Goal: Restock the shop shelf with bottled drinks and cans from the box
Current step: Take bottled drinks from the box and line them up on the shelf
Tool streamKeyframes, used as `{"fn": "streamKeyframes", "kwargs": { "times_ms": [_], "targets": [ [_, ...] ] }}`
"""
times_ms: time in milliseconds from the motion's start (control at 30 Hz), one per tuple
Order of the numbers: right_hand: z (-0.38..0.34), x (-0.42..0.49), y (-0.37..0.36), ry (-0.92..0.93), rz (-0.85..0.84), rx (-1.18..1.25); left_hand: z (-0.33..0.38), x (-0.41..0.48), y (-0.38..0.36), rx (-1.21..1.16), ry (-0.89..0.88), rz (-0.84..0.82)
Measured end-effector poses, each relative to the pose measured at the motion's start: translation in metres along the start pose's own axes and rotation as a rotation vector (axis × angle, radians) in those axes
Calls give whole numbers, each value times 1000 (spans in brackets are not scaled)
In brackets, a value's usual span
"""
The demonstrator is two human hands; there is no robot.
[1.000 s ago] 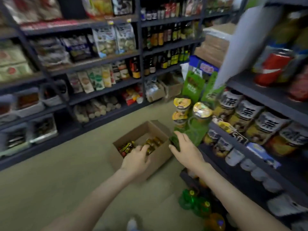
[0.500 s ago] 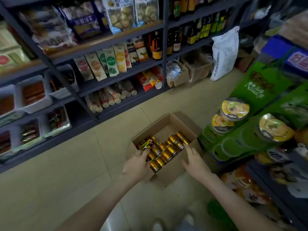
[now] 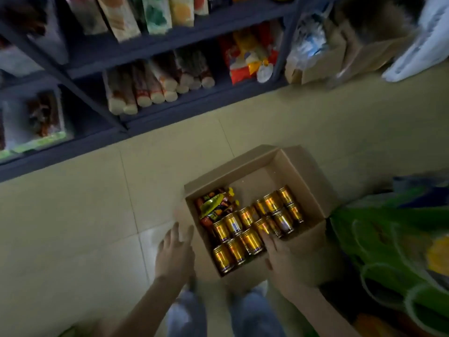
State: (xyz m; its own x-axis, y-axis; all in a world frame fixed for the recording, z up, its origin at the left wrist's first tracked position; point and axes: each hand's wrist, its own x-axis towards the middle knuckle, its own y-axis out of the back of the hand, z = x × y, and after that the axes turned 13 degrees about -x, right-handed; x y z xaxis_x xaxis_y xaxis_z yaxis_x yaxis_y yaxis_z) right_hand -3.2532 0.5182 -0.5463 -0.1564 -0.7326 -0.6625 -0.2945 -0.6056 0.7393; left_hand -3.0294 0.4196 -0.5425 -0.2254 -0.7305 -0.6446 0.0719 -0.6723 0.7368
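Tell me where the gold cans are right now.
Head view, lower right of centre: gold cans sit in the cardboard box on the floor, right of orange-yellow packs, by the right hand.

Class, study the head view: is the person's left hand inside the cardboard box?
No, the left hand is outside the cardboard box, over the floor tiles beside its left wall.

1. Box (image 3: pixel 303 171) sits on the floor (image 3: pixel 73 215), just ahead of your knees.
2. Cans (image 3: pixel 245 237) lie in rows along the box's near side. Packets (image 3: pixel 216 207) sit in its left corner, touching the cans.
3. Your left hand (image 3: pixel 175 254) is over the floor, just outside the box's left wall.
4. Your right hand (image 3: pixel 279 259) is over the box's near edge, fingers at the cans.
5. Shelf rack (image 3: pixel 170 110) stands behind the box. Display stand (image 3: pixel 388 239) stands just right of it.
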Motion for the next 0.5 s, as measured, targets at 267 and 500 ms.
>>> {"fn": "streamKeyframes", "kwargs": {
  "times_ms": [267,500],
  "targets": [
    [19,212,-128,12,130,-73,-12,225,-164,144,-172,-162],
    [16,285,-244,-24,244,-170,-25,315,-267,192,-229,95]
  ]
}}
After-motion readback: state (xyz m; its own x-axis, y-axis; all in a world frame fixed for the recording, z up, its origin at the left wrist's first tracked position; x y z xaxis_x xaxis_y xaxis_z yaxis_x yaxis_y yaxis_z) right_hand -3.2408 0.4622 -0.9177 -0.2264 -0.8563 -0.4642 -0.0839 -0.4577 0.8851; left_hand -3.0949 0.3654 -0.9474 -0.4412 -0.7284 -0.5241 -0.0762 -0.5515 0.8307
